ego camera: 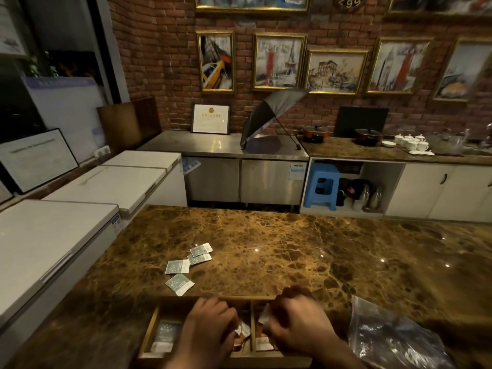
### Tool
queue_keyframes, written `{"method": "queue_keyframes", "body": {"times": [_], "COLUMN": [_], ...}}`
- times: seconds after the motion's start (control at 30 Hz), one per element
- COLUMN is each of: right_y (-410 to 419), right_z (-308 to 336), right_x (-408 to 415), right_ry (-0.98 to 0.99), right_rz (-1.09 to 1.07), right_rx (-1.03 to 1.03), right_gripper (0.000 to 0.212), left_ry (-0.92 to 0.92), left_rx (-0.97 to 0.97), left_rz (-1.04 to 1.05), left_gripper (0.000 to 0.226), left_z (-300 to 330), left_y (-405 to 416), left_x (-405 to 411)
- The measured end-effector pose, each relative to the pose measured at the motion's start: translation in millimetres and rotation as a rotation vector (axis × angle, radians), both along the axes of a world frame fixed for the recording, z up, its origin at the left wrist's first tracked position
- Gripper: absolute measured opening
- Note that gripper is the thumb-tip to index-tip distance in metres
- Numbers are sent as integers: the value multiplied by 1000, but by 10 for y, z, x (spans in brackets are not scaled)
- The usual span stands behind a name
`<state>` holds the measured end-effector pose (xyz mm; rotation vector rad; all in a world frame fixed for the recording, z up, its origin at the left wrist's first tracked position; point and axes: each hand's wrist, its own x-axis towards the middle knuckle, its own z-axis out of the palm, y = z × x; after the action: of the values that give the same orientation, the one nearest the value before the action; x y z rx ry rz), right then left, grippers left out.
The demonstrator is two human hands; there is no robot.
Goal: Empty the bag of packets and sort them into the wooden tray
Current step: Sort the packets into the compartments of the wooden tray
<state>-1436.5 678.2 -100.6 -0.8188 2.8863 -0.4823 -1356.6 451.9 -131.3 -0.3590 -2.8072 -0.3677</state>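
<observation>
A wooden tray (150, 327) with three compartments sits at the near edge of the marble counter. Its left compartment holds a teal packet (165, 336). My left hand (206, 328) is curled over the middle compartment, fingers on brown and white packets (241, 334). My right hand (295, 320) is over the right compartment, gripping a white-edged packet (264, 315); another packet (262, 344) lies below it. Several teal packets (177, 266) lie loose on the counter beyond the tray. The clear plastic bag (394, 339) lies flat to the right.
The marble counter (292, 249) stretches far and right. White chest freezers (53, 235) stand at the left. Behind are a steel cabinet (213, 179), an open umbrella (269, 115), a blue stool (323, 186), pots and teacups.
</observation>
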Motion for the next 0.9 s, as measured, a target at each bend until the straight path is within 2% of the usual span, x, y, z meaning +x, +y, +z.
{"method": "queue_keyframes", "body": {"times": [0.1,0.27,0.37,0.47,0.53,0.7,0.8,0.9], "right_y": [-8,-94,-247,-478,-676,-1192,-1538,-1816], "right_z": [-22,61,83,110,130,76,13,-95], "right_x": [32,-64,-219,-399,-532,-856,-1008,-1108], "right_ry": [18,72,60,50,58,41,24,36], "right_rz": [9,-66,-110,-139,-124,-9,32,86], "right_rx": [24,-68,-82,-106,-87,-56,-12,7], "right_gripper": [59,28,24,14,6,20,26,31], "left_ry": [-46,-1,72,-1,-72,-206,-211,-258], "left_rx": [50,192,311,388,436,292,259,228], "left_rz": [-33,60,235,366,453,532,471,381], "left_gripper": [20,21,19,12,15,22,27,41], "left_z": [-37,-53,43,99,73,-15,-156,-276], "left_y": [-49,-159,-401,-821,-1153,-1636,-1780,-1873], "left_x": [36,-35,-129,-262,-397,-734,-849,-970]}}
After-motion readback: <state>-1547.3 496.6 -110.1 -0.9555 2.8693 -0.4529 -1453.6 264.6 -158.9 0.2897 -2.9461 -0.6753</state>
